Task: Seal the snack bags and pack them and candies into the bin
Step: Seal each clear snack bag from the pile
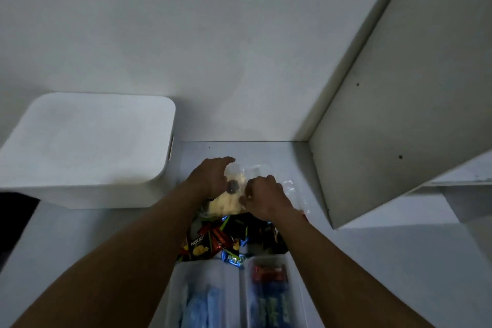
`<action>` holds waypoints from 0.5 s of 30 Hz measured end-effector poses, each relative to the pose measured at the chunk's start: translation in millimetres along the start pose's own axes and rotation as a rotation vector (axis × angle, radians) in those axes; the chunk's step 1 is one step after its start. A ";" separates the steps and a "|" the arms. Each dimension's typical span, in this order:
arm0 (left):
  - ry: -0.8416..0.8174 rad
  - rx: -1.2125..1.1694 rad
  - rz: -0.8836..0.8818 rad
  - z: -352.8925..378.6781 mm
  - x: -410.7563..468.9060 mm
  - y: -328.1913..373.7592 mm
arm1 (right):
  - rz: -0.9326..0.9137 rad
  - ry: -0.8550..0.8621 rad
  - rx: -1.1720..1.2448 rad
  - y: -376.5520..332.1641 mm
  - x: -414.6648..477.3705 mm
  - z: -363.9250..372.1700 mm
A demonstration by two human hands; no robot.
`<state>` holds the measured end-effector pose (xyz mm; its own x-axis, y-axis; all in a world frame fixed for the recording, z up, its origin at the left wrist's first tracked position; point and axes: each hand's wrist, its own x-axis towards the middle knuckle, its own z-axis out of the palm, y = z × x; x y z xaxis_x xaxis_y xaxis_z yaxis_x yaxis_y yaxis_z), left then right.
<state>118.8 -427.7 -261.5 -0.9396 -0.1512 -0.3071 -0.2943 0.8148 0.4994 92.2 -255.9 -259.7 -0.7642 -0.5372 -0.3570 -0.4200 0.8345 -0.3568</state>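
Two clear bins [207, 298] sit nearest, wrapped candies [218, 237] piled just beyond. Farther, left hand [210, 178] and right hand [262, 197] pinch a clear snack bag [233, 198] lying on the shelf [372, 261], long axis near-to-far, mouth pointing away. Sealing step, likely; next: press the closure shut.

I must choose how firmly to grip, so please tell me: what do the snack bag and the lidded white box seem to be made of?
Snack bag: thin clear plastic film, glossy; the yellowish snacks show through and it crinkles with highlights. Lidded white box: probably rigid plastic, matte and smooth with rounded corners, though dim light leaves this uncertain.
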 end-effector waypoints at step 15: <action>0.139 -0.219 0.015 -92.3 -54.4 22.1 | 0.021 0.114 0.668 -30.3 -38.3 -69.0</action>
<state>147.2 -453.1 -159.0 -0.9546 -0.2281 -0.1916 -0.2970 0.6792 0.6712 100.4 -252.1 -175.7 -0.8310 -0.4749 -0.2896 -0.0398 0.5702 -0.8206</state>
